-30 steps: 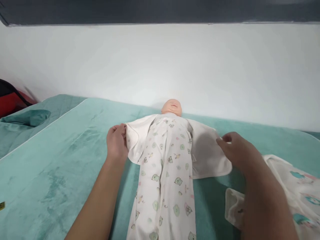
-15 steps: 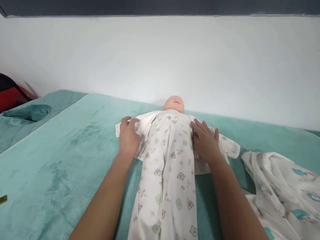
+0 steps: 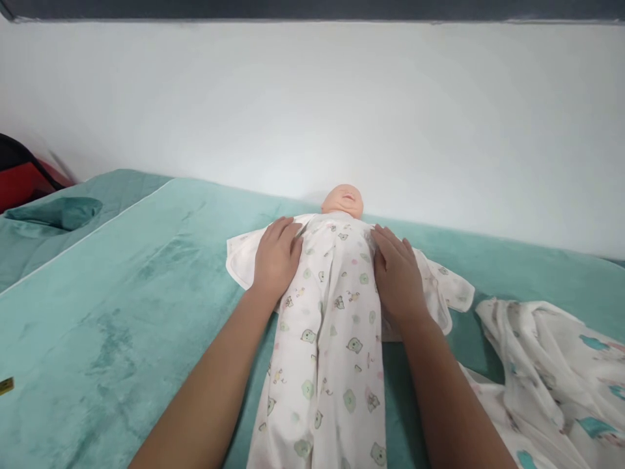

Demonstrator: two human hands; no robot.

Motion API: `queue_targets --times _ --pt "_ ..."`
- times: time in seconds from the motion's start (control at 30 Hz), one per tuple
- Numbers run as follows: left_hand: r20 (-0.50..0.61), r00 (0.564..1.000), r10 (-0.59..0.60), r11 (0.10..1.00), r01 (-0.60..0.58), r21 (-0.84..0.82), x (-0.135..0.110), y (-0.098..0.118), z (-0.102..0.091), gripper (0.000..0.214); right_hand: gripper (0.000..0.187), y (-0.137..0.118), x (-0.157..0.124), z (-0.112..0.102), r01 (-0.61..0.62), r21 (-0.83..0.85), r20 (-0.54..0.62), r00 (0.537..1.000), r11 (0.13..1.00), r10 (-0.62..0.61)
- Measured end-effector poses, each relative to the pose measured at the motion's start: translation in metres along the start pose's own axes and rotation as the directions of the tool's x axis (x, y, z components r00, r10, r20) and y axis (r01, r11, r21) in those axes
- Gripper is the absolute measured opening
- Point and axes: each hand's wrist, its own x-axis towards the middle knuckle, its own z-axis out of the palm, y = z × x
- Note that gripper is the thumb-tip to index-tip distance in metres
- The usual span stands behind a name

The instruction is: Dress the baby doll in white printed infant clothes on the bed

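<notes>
A baby doll (image 3: 343,200) lies on its back, its head toward the wall. White printed baby pants (image 3: 332,339) with green bears lie over its body and run toward me. Beneath them a white baby shirt (image 3: 244,254) spreads out on both sides, one sleeve reaching right. My left hand (image 3: 277,257) rests flat on the left edge of the pants and the shirt, fingers stretched forward. On the opposite edge lies my right hand (image 3: 398,270), fingers extended and pressed lightly on the cloth. The doll's arms and legs are hidden.
Crumpled white cloth (image 3: 551,365) with blue and pink prints lies at the right. The green bedspread (image 3: 146,312) runs back to a white wall (image 3: 312,111). A red and black item (image 3: 24,176) stands at the far left, near a folded green fabric edge (image 3: 53,212).
My left hand has moved right, from the shirt's sleeve to the edge of the pants, and flattened. The shirt's left side now lies spread out. My right hand has barely shifted.
</notes>
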Motion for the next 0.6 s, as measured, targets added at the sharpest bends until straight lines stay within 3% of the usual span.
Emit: queue_targets --times 0.23,0.43,0.6 --pt "0.163 0.98 -0.114 0.988 0.095 0.123 0.028 -0.005 0.018 0.037 0.046 0.006 0.004 -0.001 -0.029 0.067 0.066 0.998 0.997 0.025" --pt "0.217 0.952 -0.217 0.954 0.159 0.256 0.049 -0.004 0.026 0.036 0.054 0.018 0.006 0.003 -0.072 -0.076 0.082 0.994 0.995 0.078" --pt "0.23 0.905 -0.357 0.918 0.294 0.266 0.062 -0.023 0.017 0.038 0.06 0.034 0.006 0.001 -0.182 -0.177 0.056 0.979 0.967 0.194"
